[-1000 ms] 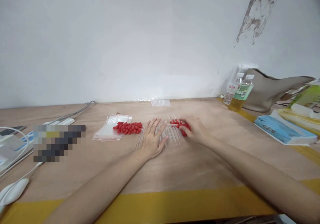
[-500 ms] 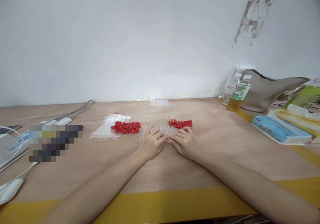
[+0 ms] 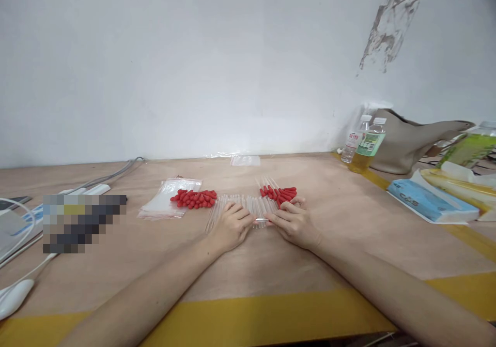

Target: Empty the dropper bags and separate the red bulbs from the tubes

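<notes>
Several clear glass dropper tubes [image 3: 253, 205] lie side by side on the table in front of me. Over their left part, my left hand [image 3: 234, 225] is closed, fingertips pinched at one end of a clear tube [image 3: 261, 220] lying crosswise. My right hand [image 3: 294, 223] has its fingers closed at the other end of that tube; its fingertips are partly hidden. Left of the row is a pile of red rubber bulbs [image 3: 194, 198]. Just beyond my right hand lie several droppers with red bulbs [image 3: 278, 194], their thin tips pointing away.
Clear zip bags [image 3: 163, 202] are stacked at the left, and another bag [image 3: 245, 160] lies by the wall. Two bottles [image 3: 368, 145], a grey bag [image 3: 403, 140] and a blue tissue pack [image 3: 430, 201] stand at the right. Cables and a white mouse [image 3: 15, 298] are far left.
My hands have moved slightly apart, the right one shifting a little to the right, so more of the clear tube shows between them. The view has shifted slightly.
</notes>
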Available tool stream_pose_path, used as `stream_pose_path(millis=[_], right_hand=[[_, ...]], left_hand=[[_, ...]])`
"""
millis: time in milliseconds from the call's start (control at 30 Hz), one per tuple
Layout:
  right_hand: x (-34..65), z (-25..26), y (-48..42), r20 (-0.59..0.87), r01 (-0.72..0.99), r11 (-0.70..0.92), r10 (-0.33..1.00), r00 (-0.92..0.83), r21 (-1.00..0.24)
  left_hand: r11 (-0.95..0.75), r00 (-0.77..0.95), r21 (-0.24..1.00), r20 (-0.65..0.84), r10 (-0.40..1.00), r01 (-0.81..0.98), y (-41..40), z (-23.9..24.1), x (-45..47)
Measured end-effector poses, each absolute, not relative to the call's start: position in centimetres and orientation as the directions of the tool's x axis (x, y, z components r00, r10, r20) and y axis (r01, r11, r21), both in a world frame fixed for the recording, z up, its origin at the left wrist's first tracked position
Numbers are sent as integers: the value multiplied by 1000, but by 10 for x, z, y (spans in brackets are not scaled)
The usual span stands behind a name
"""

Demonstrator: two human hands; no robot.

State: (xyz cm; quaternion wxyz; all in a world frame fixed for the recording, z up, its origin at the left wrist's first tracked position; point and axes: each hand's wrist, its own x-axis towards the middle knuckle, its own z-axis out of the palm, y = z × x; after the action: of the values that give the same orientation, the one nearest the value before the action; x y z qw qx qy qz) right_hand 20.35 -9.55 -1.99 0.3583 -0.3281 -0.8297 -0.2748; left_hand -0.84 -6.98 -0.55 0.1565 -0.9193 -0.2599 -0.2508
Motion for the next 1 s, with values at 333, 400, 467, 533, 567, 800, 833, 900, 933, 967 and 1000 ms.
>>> stream_pose_path(millis=[333,400,467,533,567,800,833,900,933,967,1000], right_hand=[[271,-7,-56,721,772,411,687,87,-485],[278,-10,-47,666,755,364,735,126,-545],[280,-13,-41,604,733,324,783,147,-598],[280,-15,-39,563,713,290,808,176,-639],[279,-15,-39,554,705,278,810,194,-653],[274,-12,-38,550,730,250,810,202,-636],[274,-13,-38,559,727,259,804,203,-636],[272,-15,-37,563,708,268,797,218,-653],[270,-17,-36,554,699,264,802,223,-664],[269,-18,-36,541,697,255,811,224,-670],[268,-19,-36,528,706,241,821,218,-666]], left_hand=[[-636,439,144,608,661,758,-45,-7,-23],[-610,436,132,584,685,781,-43,-7,-18],[-610,440,116,589,678,784,-40,-8,-14],[-640,462,91,616,638,763,-38,-11,-11],[-656,473,81,627,619,750,-37,-12,-10],[-775,541,138,640,545,617,-50,-10,-5],[-781,551,136,635,541,610,-53,-8,-5],[-782,589,103,599,542,615,-58,-3,-5],[-783,615,78,573,542,617,-60,-2,-6],[-785,640,54,546,541,617,-60,0,-7],[-788,662,35,520,539,614,-60,0,-8]])
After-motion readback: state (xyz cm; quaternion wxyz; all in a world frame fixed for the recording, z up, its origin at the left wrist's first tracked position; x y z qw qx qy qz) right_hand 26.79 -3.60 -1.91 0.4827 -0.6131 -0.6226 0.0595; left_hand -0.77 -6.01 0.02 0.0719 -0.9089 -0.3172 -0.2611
